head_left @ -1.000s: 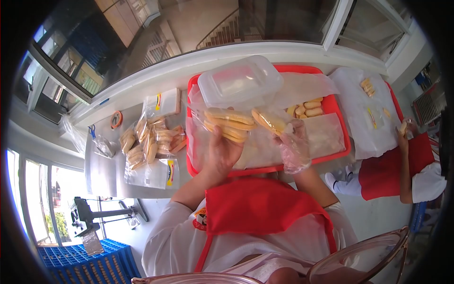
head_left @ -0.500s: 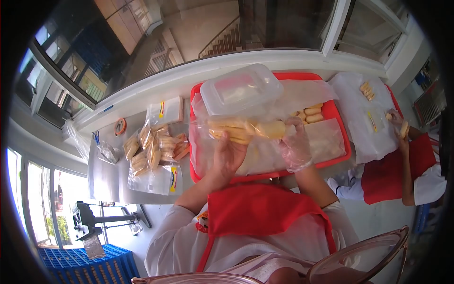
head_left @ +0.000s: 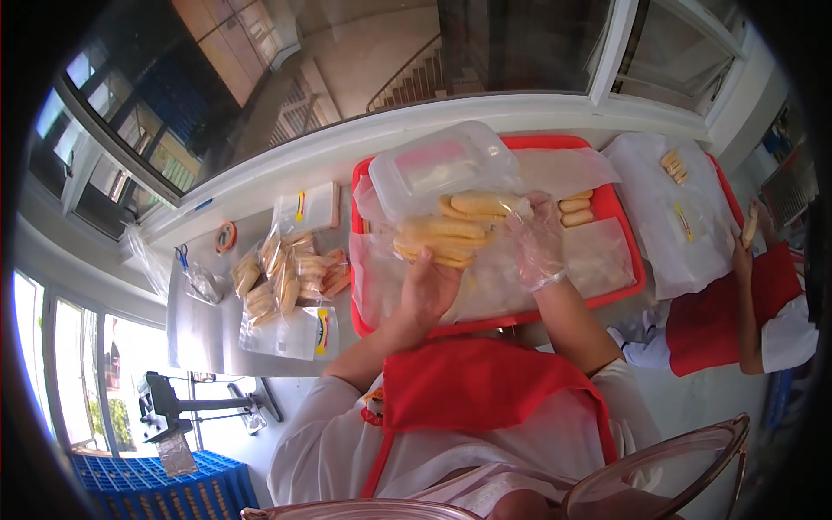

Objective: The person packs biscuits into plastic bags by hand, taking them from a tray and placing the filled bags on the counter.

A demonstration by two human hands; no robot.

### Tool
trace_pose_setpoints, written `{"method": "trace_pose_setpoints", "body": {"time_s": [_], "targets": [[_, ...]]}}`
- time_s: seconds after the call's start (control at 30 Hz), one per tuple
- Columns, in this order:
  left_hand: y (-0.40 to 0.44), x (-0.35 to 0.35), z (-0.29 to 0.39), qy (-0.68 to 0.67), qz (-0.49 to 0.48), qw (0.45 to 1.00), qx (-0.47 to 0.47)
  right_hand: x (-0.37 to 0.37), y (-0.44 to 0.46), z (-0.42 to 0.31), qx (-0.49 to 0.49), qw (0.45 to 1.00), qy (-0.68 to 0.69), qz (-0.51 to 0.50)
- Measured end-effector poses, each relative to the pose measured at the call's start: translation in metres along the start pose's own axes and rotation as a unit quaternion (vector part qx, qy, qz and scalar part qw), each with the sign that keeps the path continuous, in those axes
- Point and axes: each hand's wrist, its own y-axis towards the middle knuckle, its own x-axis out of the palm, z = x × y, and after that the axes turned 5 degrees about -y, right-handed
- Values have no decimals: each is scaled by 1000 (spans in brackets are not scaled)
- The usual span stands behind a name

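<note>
My bare left hand (head_left: 432, 283) is closed around a clear plastic bag of ladyfingers (head_left: 440, 236), held above a red tray (head_left: 638, 276). Plastic-gloved, my right hand (head_left: 536, 243) grips a few more ladyfingers (head_left: 482, 204) at the bag's right end. Whether these lie wholly or only partly inside the bag I cannot tell. White paper covers much of the tray beneath both hands. Several loose ladyfingers (head_left: 576, 208) show at the tray's right side, and a translucent plastic tub (head_left: 442, 165) rests at its back.
Filled bags (head_left: 282, 276), flat labelled bags (head_left: 286, 334), scissors (head_left: 181, 255) and a tape roll (head_left: 224, 236) lie on the left of the metal table. A paper-covered tray (head_left: 663, 217) stands at right, beside a co-worker's hand (head_left: 743, 257). Blue crates (head_left: 165, 485) sit lower left.
The ladyfingers in my right hand have shifted up and left, towards the bag. My left hand has moved slightly right and down with the bag. One co-worker's hand has left the view.
</note>
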Motion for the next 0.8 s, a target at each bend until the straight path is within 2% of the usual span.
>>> {"method": "trace_pose_setpoints", "body": {"time_s": [0.07, 0.17, 0.27, 0.33, 0.37, 0.47, 0.53, 0.63, 0.73, 0.8], "targets": [[1, 6, -1, 8, 11, 1000, 4, -2, 3, 4, -5, 999, 23, -24], [1, 9, -3, 38, 59, 997, 15, 5, 7, 16, -7, 997, -73, -18], [1, 3, -8, 46, 97, 994, 18, 14, 7, 31, -71, 997, 13, -9], [-3, 0, -10, 58, 115, 992, 7, 10, 8, 39, -106, 994, -28, 4], [-7, -3, -9, 50, 81, 996, -4, 8, 9, 42, -123, 991, -49, 9], [-18, -12, 0, 13, -7, 998, -54, 5, 9, 32, -30, 993, -76, 84], [-24, -18, 17, -25, -48, 992, -112, -17, 16, 28, -8, 998, -62, 21], [-33, -28, 32, -74, 40, 991, -105, -27, 18, 23, 45, 995, -75, -49], [-36, -46, 48, 3, 96, 977, -189, -33, 13, 36, 99, 983, -92, -121], [-35, -49, 50, 118, 116, 966, -201, -37, 10, 51, 113, 977, -89, -155]]}}
